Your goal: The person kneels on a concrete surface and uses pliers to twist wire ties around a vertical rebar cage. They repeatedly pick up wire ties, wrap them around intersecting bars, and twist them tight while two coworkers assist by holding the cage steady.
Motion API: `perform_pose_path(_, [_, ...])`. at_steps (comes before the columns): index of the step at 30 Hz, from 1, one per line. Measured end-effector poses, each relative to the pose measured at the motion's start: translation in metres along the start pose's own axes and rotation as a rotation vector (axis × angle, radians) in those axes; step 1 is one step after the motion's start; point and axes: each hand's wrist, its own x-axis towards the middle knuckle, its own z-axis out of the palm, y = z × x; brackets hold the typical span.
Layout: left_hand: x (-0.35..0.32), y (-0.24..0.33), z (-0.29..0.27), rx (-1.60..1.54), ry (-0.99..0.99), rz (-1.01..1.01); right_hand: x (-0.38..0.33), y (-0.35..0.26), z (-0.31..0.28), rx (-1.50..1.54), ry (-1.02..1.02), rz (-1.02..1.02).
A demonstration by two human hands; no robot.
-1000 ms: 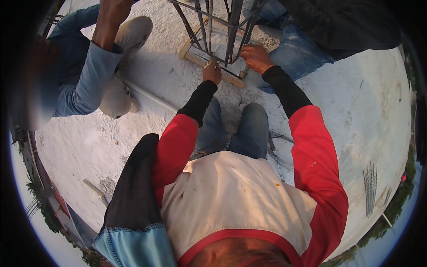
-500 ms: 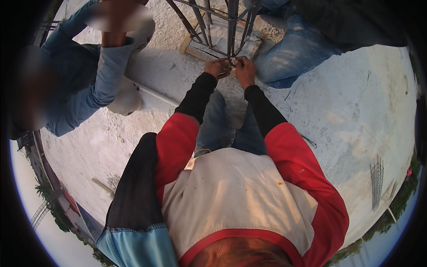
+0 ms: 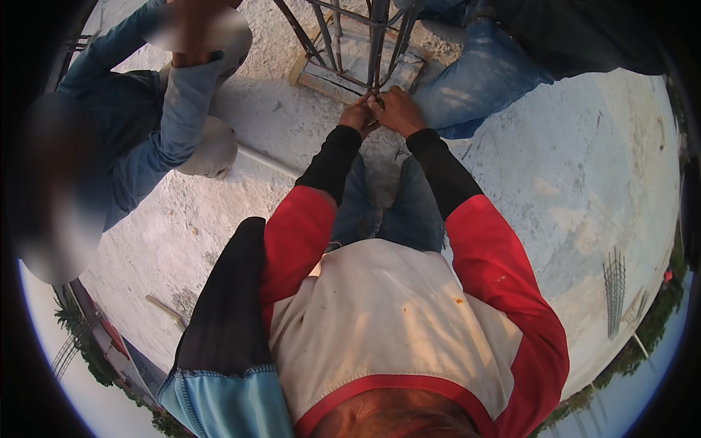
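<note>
There are two hands [image 3: 400, 112], one rebar cage [image 3: 377, 44] before them and two co-workers [image 3: 175, 109].

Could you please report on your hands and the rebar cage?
Left hand, right hand: together at foot of rebar cage. Grip unclear. Co-worker's leg close, on right.

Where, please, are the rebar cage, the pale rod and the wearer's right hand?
Rebar cage [image 3: 377, 44], head view: thick front bar.
Pale rod [image 3: 268, 162], head view: middle of its visible length.
Wearer's right hand [image 3: 401, 112], head view: back of hand.

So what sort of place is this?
Probably an outdoor building site: upright metal bars stand within a wooden-looking frame, and a long bar cage lies on the pale, concrete-like floor.
</note>
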Motion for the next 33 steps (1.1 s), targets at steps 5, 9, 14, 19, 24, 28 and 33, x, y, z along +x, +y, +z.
perform_pose_path(5, [0.018, 0.005, -0.024, 0.269, -0.044, 0.045, 0.008, -0.003, -0.005, 0.000, -0.021, 0.113])
perform_pose_path(9, [0.036, 0.019, -0.035, 0.742, 0.088, 0.226, 0.011, 0.005, 0.002, -0.100, 0.144, 0.078])
perform_pose_path(14, [0.039, 0.043, -0.034, 1.065, 0.136, 0.309, 0.005, 0.013, 0.033, -0.092, 0.240, 0.198])
perform_pose_path(19, [0.026, 0.043, -0.008, 1.199, 0.127, 0.324, 0.004, 0.008, 0.096, 1.521, 0.107, 0.584])
perform_pose_path(24, [0.028, 0.026, 0.058, 1.486, 0.237, 0.137, -0.014, -0.009, 0.137, 1.886, 0.271, 0.475])
perform_pose_path(28, [-0.023, 0.032, 0.047, 0.781, 0.152, 0.060, -0.087, -0.004, 0.092, 1.573, 0.145, 0.607])
perform_pose_path(33, [-0.090, 0.025, -0.049, 0.690, 0.304, 0.055, -0.258, 0.111, 0.033, 1.159, 0.458, 0.508])
